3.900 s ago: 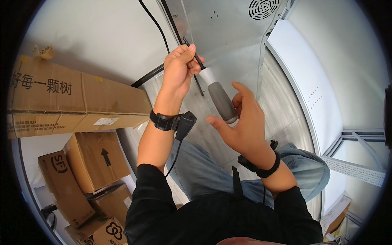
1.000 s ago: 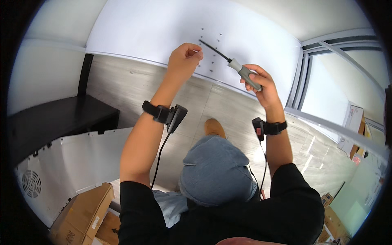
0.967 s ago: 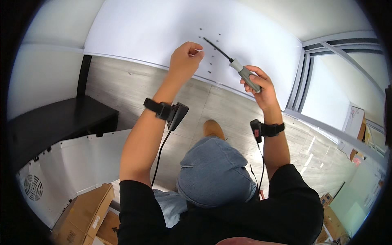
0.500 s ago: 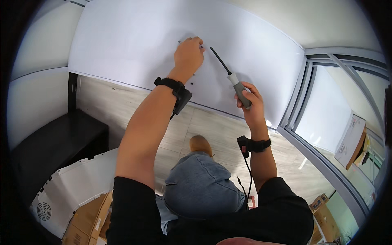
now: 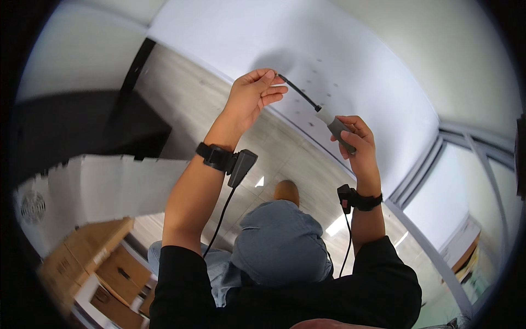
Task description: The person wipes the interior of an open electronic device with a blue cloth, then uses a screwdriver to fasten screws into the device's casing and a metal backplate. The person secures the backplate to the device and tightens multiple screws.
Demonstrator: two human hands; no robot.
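Observation:
My right hand [image 5: 353, 136] grips the grey handle of a screwdriver [image 5: 329, 117], whose dark shaft slants up and left. My left hand [image 5: 251, 95] is raised beside it, fingertips pinched at the shaft's tip; whether a screw sits there is too small to tell. Both hands hover in front of a white panel [image 5: 350, 60] dotted with several small holes. Each wrist wears a black band with a small device and a cable trailing down.
Below the panel runs a pale wood-grain floor [image 5: 192, 104]. A black cabinet [image 5: 76, 131] stands at the left, a white perforated sheet-metal piece [image 5: 104, 183] beneath it, cardboard boxes [image 5: 93, 257] at the lower left. My knee in blue jeans [image 5: 279, 247] is central. Window frames [image 5: 438, 181] run at right.
Both hands have come away from the panel and lowered. The left hand has moved from the holes to the screwdriver's tip. The view has swung, showing the black cabinet and boxes larger.

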